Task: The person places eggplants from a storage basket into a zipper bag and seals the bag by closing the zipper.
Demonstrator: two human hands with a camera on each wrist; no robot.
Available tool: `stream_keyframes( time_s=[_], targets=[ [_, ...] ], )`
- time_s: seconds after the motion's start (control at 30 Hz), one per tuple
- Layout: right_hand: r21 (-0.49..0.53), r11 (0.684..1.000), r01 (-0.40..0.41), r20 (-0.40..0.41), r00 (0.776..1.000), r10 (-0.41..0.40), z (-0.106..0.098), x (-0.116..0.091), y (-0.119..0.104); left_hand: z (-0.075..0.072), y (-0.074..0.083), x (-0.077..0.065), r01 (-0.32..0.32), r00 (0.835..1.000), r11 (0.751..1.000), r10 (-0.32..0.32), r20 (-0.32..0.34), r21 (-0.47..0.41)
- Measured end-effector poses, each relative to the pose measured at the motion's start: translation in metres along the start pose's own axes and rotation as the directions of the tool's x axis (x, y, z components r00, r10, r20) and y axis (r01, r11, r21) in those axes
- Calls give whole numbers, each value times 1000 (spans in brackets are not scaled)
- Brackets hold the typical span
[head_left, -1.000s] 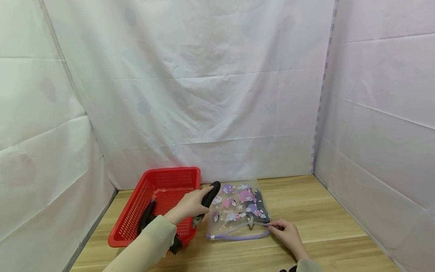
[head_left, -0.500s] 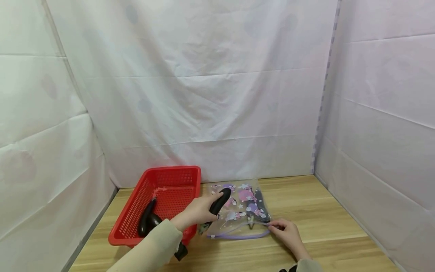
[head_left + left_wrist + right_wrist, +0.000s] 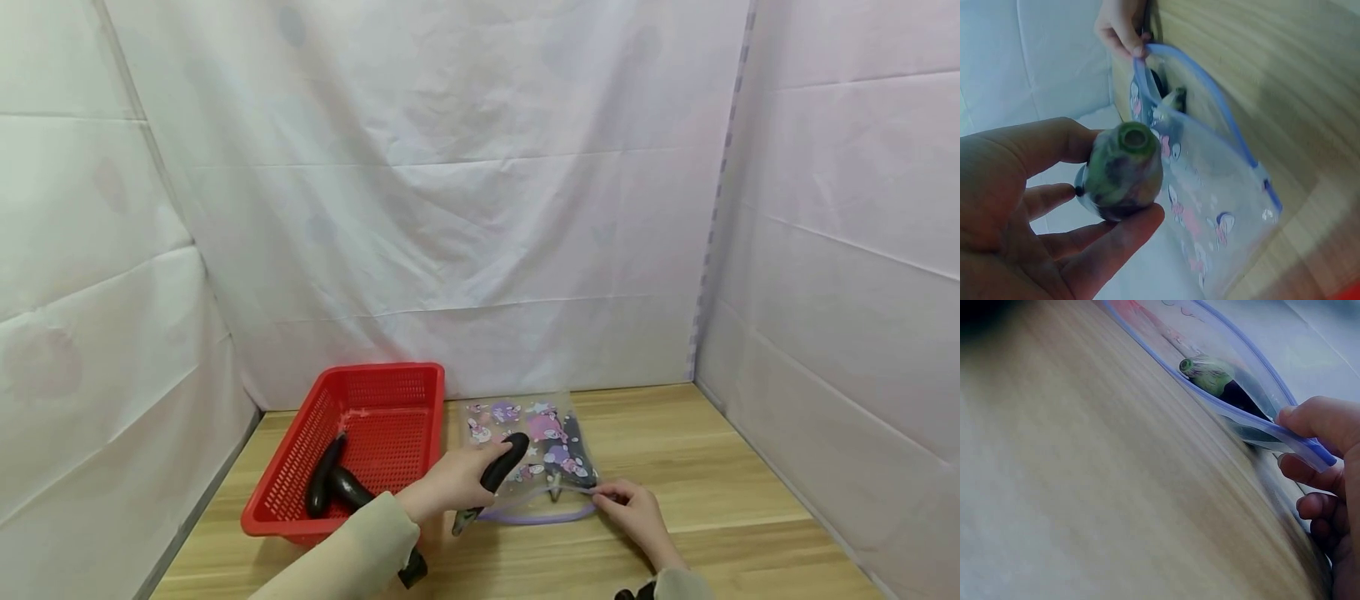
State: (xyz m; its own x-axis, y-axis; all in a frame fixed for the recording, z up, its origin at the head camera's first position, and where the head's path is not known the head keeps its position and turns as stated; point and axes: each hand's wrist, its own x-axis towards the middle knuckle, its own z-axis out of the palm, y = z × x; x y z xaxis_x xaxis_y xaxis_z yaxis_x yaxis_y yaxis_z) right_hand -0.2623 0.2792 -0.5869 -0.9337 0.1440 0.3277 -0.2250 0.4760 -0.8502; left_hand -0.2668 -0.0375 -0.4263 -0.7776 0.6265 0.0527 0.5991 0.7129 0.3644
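Note:
My left hand point(image 3: 448, 482) grips a dark eggplant point(image 3: 504, 468) in the air, just over the near left part of a clear zip bag point(image 3: 551, 430) printed with cartoon figures. In the left wrist view, the green stem end of this eggplant point(image 3: 1124, 172) faces the camera between thumb and fingers. At the bag's right corner, my right hand point(image 3: 632, 515) pinches the purple zip edge between thumb and finger. The bag lies flat with its mouth parted toward me. Inside it, along the right side, is another eggplant point(image 3: 1213, 378), green stem toward the mouth.
A red plastic basket point(image 3: 281, 475) stands left of the bag. Two eggplants lie in it, one curved point(image 3: 326, 475) and one point(image 3: 349, 487) partly behind my left sleeve point(image 3: 360, 550). White cloth point(image 3: 480, 233) hangs behind and at both sides of the wooden table point(image 3: 720, 500).
My left hand has moved right and nearer to me with the eggplant, from the basket's edge to over the bag. The right hand keeps its place on the bag's edge.

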Motion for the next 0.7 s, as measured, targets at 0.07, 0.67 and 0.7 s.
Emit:
stream_keyframes(
  time_s=[0.07,0.67,0.7],
  targets=[
    [4,1000,-9,4,1000,9,0,0,-1,3,2,0,-4,1000,1000,4,12,3],
    [3,1000,-21,0,1000,21,1,0,0,33,8,-9,-51,991,999,51,126,0],
    [4,1000,-21,2,1000,21,1,0,0,34,8,-10,-63,989,998,62,131,8]
  ],
)
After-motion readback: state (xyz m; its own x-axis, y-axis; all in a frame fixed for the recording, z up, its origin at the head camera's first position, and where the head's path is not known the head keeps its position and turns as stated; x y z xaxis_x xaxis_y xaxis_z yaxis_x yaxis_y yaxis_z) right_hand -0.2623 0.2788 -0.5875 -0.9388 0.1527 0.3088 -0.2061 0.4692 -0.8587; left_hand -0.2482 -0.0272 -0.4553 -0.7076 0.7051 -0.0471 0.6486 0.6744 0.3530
